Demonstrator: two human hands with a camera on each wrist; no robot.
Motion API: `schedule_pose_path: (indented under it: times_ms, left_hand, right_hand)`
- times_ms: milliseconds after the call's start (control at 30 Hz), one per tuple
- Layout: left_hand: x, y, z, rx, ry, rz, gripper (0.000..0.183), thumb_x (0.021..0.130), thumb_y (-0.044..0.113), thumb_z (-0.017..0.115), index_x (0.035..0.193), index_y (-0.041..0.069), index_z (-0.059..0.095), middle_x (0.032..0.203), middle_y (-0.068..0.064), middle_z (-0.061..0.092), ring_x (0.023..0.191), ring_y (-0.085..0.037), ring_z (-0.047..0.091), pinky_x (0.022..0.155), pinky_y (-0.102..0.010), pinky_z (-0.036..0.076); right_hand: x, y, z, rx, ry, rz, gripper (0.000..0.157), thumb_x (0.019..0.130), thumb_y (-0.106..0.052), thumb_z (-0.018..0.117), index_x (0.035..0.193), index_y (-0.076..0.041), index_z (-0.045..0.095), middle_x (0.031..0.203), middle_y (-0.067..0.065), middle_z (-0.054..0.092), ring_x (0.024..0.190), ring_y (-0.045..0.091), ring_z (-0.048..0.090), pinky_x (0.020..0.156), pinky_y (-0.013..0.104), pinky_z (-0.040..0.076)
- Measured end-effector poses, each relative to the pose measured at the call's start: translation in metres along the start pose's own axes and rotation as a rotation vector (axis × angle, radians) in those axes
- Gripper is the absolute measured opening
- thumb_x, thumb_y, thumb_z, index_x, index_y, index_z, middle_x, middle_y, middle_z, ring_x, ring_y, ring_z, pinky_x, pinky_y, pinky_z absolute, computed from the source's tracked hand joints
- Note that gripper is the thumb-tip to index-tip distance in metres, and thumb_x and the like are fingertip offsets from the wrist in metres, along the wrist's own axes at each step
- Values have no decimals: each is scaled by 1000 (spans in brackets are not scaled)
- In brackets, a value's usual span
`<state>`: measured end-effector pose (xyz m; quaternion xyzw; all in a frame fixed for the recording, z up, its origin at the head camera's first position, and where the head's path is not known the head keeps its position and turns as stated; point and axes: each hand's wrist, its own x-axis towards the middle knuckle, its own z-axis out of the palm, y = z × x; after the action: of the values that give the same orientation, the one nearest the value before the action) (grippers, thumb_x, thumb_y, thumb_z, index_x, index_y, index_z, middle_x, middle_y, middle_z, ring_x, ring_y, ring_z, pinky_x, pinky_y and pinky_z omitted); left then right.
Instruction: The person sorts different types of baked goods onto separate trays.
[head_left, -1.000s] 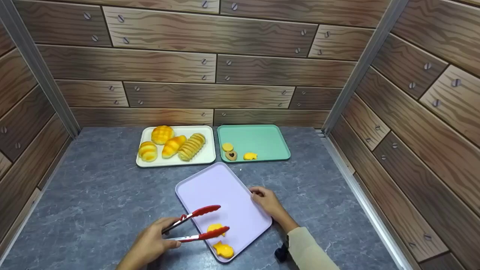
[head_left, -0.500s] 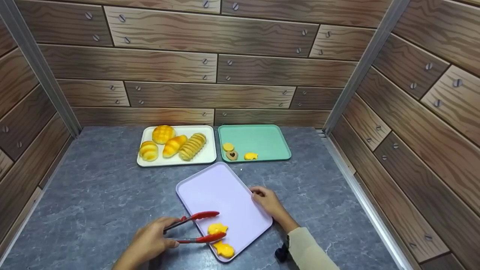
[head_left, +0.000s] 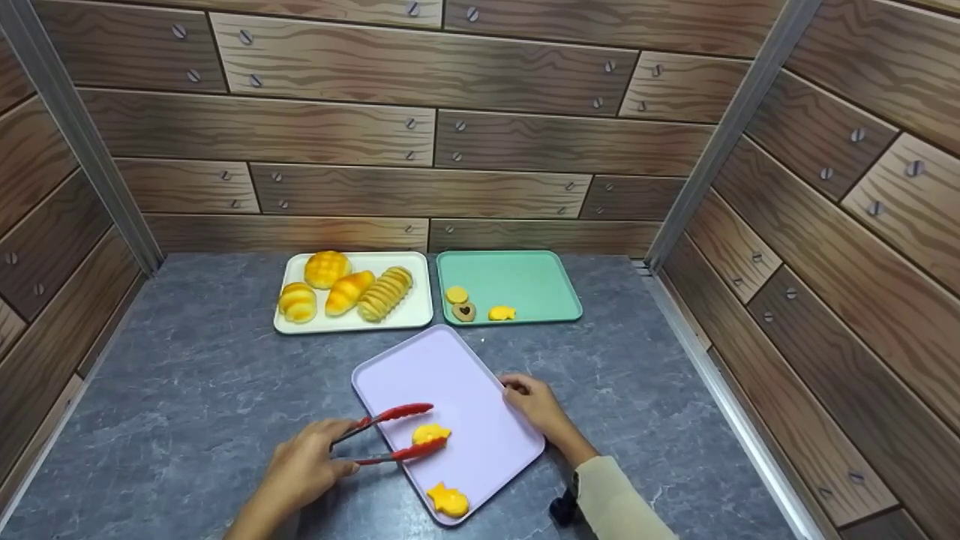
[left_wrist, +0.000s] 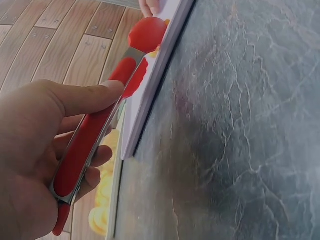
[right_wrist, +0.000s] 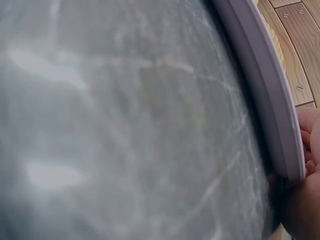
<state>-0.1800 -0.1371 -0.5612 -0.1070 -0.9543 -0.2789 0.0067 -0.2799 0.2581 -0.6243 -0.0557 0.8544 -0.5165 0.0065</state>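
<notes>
My left hand (head_left: pixel 300 465) grips a pair of tongs (left_wrist: pixel 82 150) with red handles and red tips. Their tips (head_left: pixel 420 450) reach over the left side of a lilac tray (head_left: pixel 457 390), spread apart. Between them is a yellow fish-shaped piece (head_left: pixel 429 433), the nearer tip overlapping its lower edge in the head view. A second yellow fish-shaped piece (head_left: pixel 448 501) lies at the tray's near corner. On the tray's right edge, my right hand (head_left: pixel 536 405) holds the rim with curled fingers, seen partly behind the rim in the right wrist view.
A white tray (head_left: pixel 416 322) with several breads stands at the back left. Beside it, a green tray (head_left: pixel 517 277) bears a round biscuit (head_left: pixel 456 294), a heart-centred biscuit (head_left: pixel 464 311) and a yellow fish (head_left: pixel 502 313). Plank-patterned walls (head_left: pixel 337 135) enclose the grey tabletop (head_left: pixel 210 375).
The tongs dipped towards me, then moved away up the tray. The upper fish piece has shifted away from the one at the near corner. My right hand and the tray have stayed put.
</notes>
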Motion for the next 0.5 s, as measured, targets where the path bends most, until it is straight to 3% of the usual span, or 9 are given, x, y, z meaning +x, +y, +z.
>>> schedule_pose_path:
  times_ms: [233, 500]
  left_hand:
    - [2, -1, -4, -10, -48, 21, 57, 70, 26, 89, 124, 21, 71, 125, -1, 70, 119, -25, 63, 92, -60, 48]
    - [3, -4, -8, -24, -68, 36, 60, 69, 26, 90, 126, 23, 71, 126, 0, 69, 117, -24, 64, 93, -60, 48]
  right_hand:
    - [-2, -8, 1, -6, 25, -22, 25, 96, -8, 63, 118, -2, 71, 104, 13, 70, 90, 15, 58, 82, 29, 47]
    - [1, 1, 0, 1, 13, -38, 26, 95, -13, 64, 119, -5, 72, 106, 12, 70, 92, 16, 60, 83, 29, 48]
